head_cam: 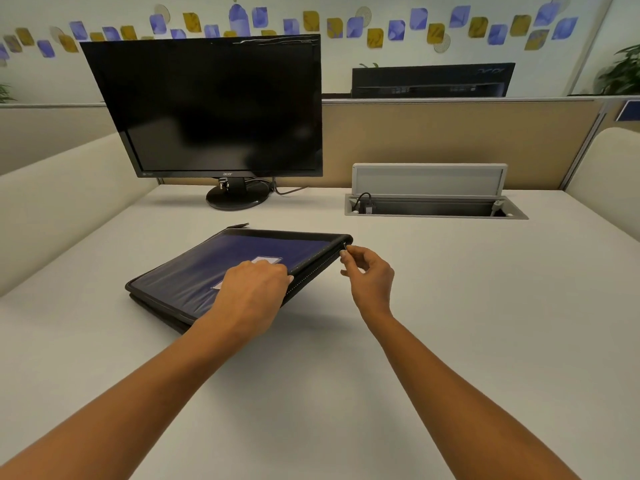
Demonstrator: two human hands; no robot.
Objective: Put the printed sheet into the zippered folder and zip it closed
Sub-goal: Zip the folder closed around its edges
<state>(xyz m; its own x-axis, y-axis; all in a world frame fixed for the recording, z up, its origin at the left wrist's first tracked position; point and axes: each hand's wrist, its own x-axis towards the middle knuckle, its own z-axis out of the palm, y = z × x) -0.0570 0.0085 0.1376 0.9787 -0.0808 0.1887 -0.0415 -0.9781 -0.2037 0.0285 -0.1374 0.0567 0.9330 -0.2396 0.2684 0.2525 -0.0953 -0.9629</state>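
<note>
A dark blue zippered folder point(214, 268) with black trim lies folded shut on the white desk, turned at an angle, a small white label on its cover. My left hand point(251, 289) rests on the cover near the right edge, fingers curled over that edge. My right hand point(369, 277) pinches the zipper pull point(344, 251) at the folder's far right corner. The zipper teeth along the right side look joined. No printed sheet is visible.
A black monitor point(214, 109) on a round stand is behind the folder. An open cable hatch point(433, 202) with a raised lid sits in the desk at the back right. Beige partitions enclose the white desk point(450, 341).
</note>
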